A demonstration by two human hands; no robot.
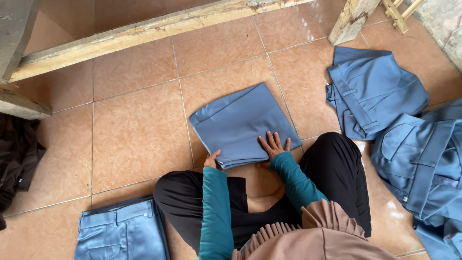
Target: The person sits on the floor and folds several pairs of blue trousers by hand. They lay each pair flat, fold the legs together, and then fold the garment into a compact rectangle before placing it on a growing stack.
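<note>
Folded trousers point(243, 126): blue-grey cloth, folded into a flat, roughly square packet, several layers showing at the near edge. A seam or crease line runs across the upper part. Packet sits skewed to the tile grid, on the tiled floor point(139, 130) just in front of the person's crossed legs.

Right hand point(273, 146): flat on the packet's near right corner, fingers spread, palm down. Presses, grips nothing.

Left hand point(211, 159): at the packet's near left corner, thumb on top, fingers apparently under the edge; pinches the layers there.

Sleeves teal, legs in black.

Around: a heap of unfolded trousers point(373, 91) in the same blue to the right, well apart from the packet. Lighter blue pair point(120, 231) lies flat by the left knee. Dark cloth point(17, 154) at far left. Wooden beam point(144, 31) crosses the floor above.
</note>
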